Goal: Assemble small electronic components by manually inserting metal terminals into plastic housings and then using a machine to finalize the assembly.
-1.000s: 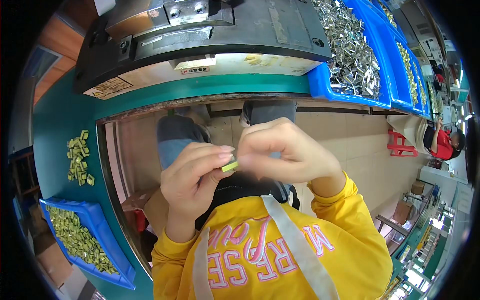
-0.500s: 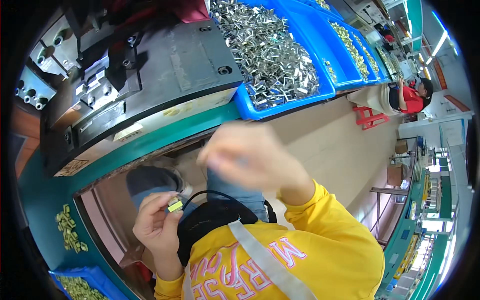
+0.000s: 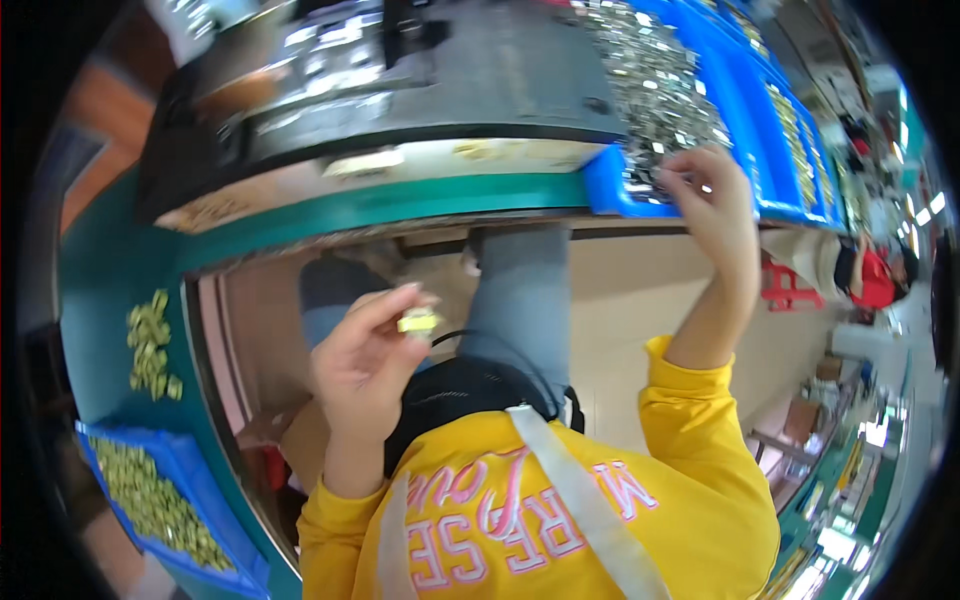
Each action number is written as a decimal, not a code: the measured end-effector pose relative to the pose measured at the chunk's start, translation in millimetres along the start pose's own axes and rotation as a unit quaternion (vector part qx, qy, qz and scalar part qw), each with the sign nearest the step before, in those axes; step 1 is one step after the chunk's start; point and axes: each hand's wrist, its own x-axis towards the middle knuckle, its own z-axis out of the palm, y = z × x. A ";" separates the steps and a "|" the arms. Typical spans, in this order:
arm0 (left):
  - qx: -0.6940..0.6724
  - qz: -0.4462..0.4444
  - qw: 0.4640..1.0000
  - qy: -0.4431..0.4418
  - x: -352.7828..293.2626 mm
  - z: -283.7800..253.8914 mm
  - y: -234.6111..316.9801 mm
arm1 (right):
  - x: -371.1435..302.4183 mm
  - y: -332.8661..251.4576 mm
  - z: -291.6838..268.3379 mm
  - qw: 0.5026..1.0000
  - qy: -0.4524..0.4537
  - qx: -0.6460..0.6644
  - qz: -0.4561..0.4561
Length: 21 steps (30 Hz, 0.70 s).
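1. The bare left hand clamps a small yellow-green block in its fingers, just left of the middle, likely so it won't drop.
2. The bare right hand is over shiny silver metal bits, upper right; a blue plastic tub likely stops spills. I can't tell if its fingers hold any.
3. Half a second ago, that hand is mid-frame; now it's at the tub.

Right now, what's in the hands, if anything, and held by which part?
Left hand: small yellow-and-silver component, apparently pinched by opposite sides. Right hand: at the silver metal pieces in the blue bin; cannot tell whether it holds one.
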 end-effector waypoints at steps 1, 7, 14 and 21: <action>0.009 0.002 1.000 0.016 0.9 0.6 -1.6 | 0.9 -1.8 -4.3 1.000 0.003 0.021 -0.002; -0.074 -0.012 0.997 0.011 -1.2 -1.4 1.3 | 11.2 -1.3 -4.0 0.983 0.037 0.176 0.031; -0.051 0.008 0.999 0.011 -1.8 -4.5 0.9 | -18.6 -60.9 24.1 0.924 0.089 0.357 -0.100; -0.066 -0.051 0.994 0.068 -4.0 -2.8 6.1 | -43.9 -99.1 61.6 0.909 -0.005 0.363 -0.206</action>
